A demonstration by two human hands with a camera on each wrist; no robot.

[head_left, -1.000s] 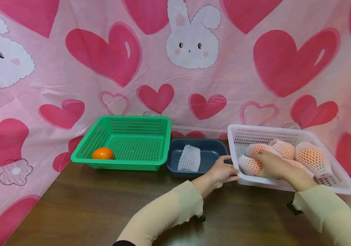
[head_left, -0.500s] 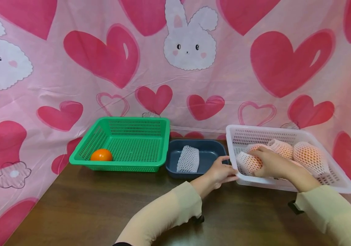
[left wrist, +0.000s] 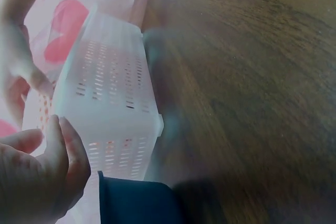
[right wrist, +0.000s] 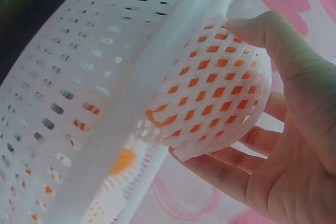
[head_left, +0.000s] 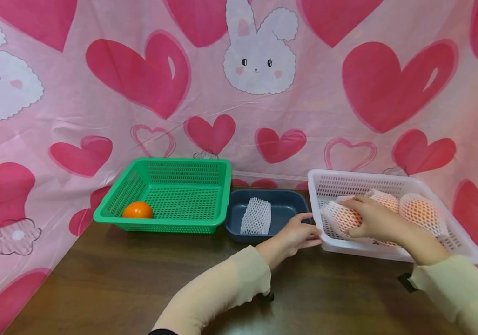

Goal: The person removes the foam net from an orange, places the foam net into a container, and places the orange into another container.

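Observation:
In the head view, my right hand (head_left: 379, 221) is inside the white basket (head_left: 393, 253). It holds an orange fruit in a white foam net (right wrist: 215, 87), with thumb on one side and fingers on the other in the right wrist view. My left hand (head_left: 293, 235) is at the basket's near left corner, thumb and fingertips gripping its rim. Several more netted fruits (head_left: 420, 211) lie in the basket, partly hidden behind my right hand.
Left of the white basket stands a dark blue tray (head_left: 286, 204) with an empty white foam net (head_left: 257, 216) in it. Farther left, a green basket (head_left: 180, 222) holds one bare orange fruit (head_left: 137, 210). A pink curtain (head_left: 264, 107) hangs behind the wooden table (head_left: 138, 279).
My right hand has shifted slightly right, and the netted fruit in its grip has moved a little with it. The left hand has stayed at the basket corner.

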